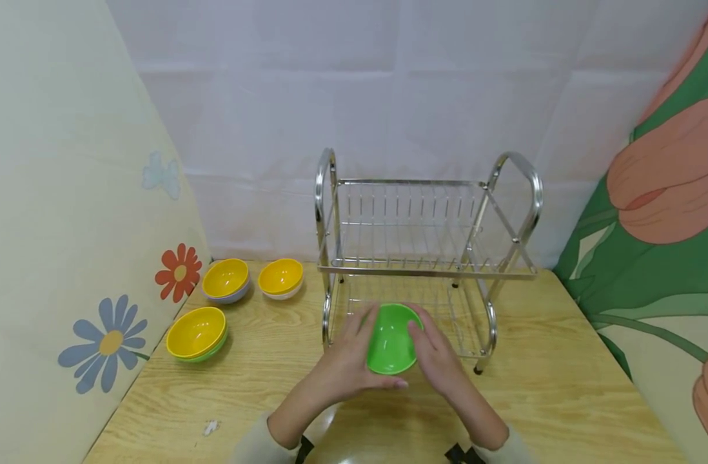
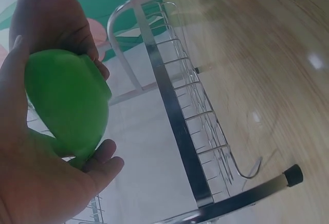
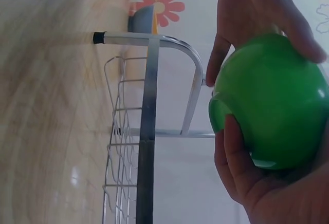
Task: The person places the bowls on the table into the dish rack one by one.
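A plain green bowl is held up between both hands in front of the dish rack, its hollow facing the head camera. My left hand grips its left side, thumb low along the rim. On the opposite side, my right hand holds the bowl with its thumb over the rim. The left wrist view has the bowl between the two palms. From the right wrist, the bowl's rounded outside and foot ring show, with right fingers curled at the foot.
At the table's left stand three yellow-topped bowls or stacks: one with green below, one with lavender below, one with white below. The two-tier metal rack's feet rest on the wooden table. A white cloth hangs behind.
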Demonstrator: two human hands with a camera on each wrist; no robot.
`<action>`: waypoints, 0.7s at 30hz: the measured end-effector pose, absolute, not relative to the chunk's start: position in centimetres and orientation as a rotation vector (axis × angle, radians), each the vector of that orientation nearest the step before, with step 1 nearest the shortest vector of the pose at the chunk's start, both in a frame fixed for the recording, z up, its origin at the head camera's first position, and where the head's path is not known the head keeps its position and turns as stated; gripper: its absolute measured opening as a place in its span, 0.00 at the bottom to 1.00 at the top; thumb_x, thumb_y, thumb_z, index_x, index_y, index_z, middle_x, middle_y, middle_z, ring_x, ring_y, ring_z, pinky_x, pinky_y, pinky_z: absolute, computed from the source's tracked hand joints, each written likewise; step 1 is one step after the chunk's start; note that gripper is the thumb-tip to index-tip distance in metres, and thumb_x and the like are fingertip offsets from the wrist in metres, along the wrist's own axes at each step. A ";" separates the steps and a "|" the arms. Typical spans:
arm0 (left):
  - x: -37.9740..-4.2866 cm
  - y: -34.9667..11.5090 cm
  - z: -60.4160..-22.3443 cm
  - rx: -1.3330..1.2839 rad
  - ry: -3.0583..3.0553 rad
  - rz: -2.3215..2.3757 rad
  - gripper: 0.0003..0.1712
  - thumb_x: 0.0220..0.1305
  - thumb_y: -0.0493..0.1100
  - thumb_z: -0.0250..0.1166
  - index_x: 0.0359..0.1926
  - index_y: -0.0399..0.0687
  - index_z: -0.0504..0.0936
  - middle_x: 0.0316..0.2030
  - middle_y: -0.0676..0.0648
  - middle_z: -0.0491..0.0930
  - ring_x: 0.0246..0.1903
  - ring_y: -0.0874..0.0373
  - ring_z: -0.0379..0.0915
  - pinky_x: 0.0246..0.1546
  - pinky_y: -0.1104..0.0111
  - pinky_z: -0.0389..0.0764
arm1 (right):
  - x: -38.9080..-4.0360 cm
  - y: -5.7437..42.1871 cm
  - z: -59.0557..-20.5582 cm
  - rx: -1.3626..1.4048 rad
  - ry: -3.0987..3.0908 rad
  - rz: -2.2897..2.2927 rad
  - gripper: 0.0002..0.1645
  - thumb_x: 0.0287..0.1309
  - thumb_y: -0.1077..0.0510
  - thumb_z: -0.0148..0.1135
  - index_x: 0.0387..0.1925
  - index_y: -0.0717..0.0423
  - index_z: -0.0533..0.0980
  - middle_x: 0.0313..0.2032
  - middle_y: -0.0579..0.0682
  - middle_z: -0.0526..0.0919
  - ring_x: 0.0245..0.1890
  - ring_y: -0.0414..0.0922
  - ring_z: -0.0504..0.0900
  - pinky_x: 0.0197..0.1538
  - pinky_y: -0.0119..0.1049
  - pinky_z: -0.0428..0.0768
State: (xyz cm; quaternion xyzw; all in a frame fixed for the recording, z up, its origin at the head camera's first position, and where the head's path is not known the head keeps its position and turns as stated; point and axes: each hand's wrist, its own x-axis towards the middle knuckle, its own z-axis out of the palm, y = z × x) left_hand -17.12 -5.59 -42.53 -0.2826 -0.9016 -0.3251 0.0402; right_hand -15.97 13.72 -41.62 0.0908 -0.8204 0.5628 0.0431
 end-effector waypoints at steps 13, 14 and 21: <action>-16.7 -7.1 -41.8 -0.935 -2.745 -0.966 0.71 0.46 0.71 0.76 0.81 0.55 0.46 0.77 0.40 0.54 0.72 0.43 0.58 0.65 0.45 0.71 | -16.3 14.9 -40.2 0.327 -2.620 1.542 0.27 0.80 0.50 0.40 0.72 0.53 0.65 0.62 0.61 0.77 0.57 0.61 0.78 0.54 0.62 0.80; -16.7 -7.3 -41.7 -0.942 -2.744 -0.958 0.69 0.47 0.70 0.75 0.81 0.55 0.48 0.77 0.41 0.54 0.73 0.43 0.57 0.65 0.45 0.70 | -16.4 15.0 -40.1 0.335 -2.623 1.535 0.27 0.80 0.50 0.40 0.73 0.53 0.65 0.63 0.62 0.76 0.59 0.62 0.77 0.55 0.64 0.79; -16.7 -8.9 -41.4 -0.941 -2.758 -0.918 0.62 0.52 0.69 0.73 0.80 0.52 0.53 0.76 0.45 0.56 0.73 0.47 0.56 0.67 0.49 0.69 | -17.0 15.2 -40.0 0.380 -2.666 1.450 0.27 0.80 0.49 0.40 0.73 0.53 0.65 0.67 0.62 0.72 0.66 0.64 0.72 0.63 0.68 0.70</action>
